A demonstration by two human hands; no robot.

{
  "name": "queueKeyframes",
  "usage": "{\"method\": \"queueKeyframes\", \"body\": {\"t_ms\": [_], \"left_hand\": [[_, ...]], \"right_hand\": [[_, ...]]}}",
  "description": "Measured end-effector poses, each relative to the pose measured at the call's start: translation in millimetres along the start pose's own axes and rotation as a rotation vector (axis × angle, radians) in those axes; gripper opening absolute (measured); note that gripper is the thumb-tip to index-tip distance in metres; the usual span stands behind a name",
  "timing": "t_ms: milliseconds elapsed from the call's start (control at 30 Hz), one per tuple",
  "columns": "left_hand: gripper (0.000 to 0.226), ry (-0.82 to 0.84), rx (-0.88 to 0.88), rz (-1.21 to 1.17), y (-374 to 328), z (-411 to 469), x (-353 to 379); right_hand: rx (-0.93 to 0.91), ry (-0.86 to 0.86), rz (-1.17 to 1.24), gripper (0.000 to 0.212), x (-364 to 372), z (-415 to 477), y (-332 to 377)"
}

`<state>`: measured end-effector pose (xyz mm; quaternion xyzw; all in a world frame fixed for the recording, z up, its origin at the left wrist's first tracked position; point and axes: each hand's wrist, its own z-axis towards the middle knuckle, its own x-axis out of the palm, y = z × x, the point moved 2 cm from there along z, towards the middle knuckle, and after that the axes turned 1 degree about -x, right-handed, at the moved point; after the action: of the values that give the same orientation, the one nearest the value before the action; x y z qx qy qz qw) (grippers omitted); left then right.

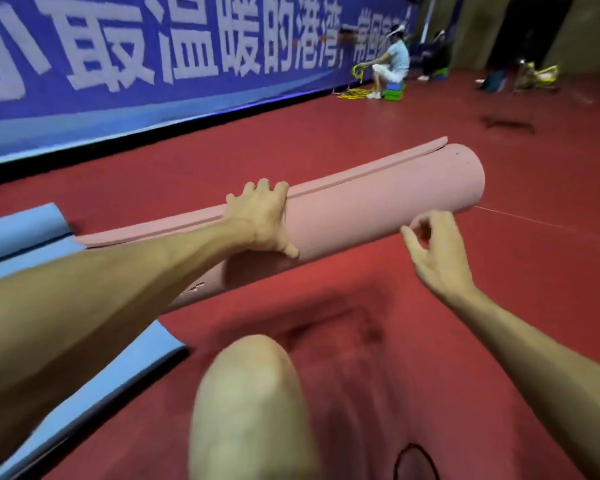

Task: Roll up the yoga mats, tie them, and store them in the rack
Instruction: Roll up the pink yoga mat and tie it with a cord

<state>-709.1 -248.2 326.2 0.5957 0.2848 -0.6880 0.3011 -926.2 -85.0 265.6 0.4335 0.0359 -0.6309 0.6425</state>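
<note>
Covering part of the rolled pink foam yoga mat (361,209), the left hand (260,216) grips it; right hand (437,251) blurred, curled, grasp indeterminate.

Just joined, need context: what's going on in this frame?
A person has the pink foam yoga mat fully rolled on the red sports floor. The left grip holds the roll at its loose outer edge. The right grip hovers just in front of it, fingers curled; whether it pinches the thin string trailing from the roll's right end is unclear. No tie shows on the roll yet. A flat light-blue mat lies at the left.
</note>
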Motion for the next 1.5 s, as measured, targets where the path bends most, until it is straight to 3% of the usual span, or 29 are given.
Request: {"method": "queueKeyframes", "body": {"t_ms": [100,200,367,467,633,700,800,967,1033,1167,1233,1333,1433,1500], "left_hand": [[0.110,0.046,0.078,-0.028,-63,8,17],[0.113,0.115,0.160,-0.019,-120,8,52],[0.113,0.376,0.215,-0.014,-177,9,132],[0.110,0.441,0.224,0.034,-197,5,185],[0.105,0.491,0.234,0.011,-195,2,241],[0.106,0.492,0.241,-0.001,-189,6,255],[0.106,0.470,0.238,-0.005,-182,14,267],[0.107,0.419,0.205,-0.044,-162,25,259],[0.108,0.373,0.180,-0.069,-152,26,246],[0.108,0.301,0.118,-0.169,-134,24,212],[0.111,0.265,0.086,-0.211,-121,23,190],[0.112,0.183,0.041,-0.240,-91,19,151],[0.110,0.116,-0.018,-0.265,-54,11,110],[0.108,0.079,-0.053,-0.287,-28,3,84]], "right_hand": [[0.133,0.277,-0.040,0.011,-11,-59,-65],[0.328,0.488,-0.099,0.026,-9,-114,-118],[0.700,0.650,-0.115,0.030,16,-194,-182],[0.926,0.750,-0.147,0.034,34,-244,-210],[1.015,0.937,-0.234,0.040,65,-317,-239],[1.064,0.967,-0.294,0.052,79,-347,-244],[1.234,0.929,-0.414,0.069,93,-379,-243],[1.294,0.858,-0.434,0.051,98,-370,-241],[1.403,0.830,-0.246,0.046,96,-357,-239],[1.598,0.279,0.372,0.022,86,-313,-210],[1.558,0.151,0.486,0.029,89,-280,-198],[1.386,0.125,0.588,0.012,95,-211,-159],[1.210,0.126,0.721,0.068,97,-143,-96],[1.075,0.186,0.825,0.083,101,-105,-52]]}}
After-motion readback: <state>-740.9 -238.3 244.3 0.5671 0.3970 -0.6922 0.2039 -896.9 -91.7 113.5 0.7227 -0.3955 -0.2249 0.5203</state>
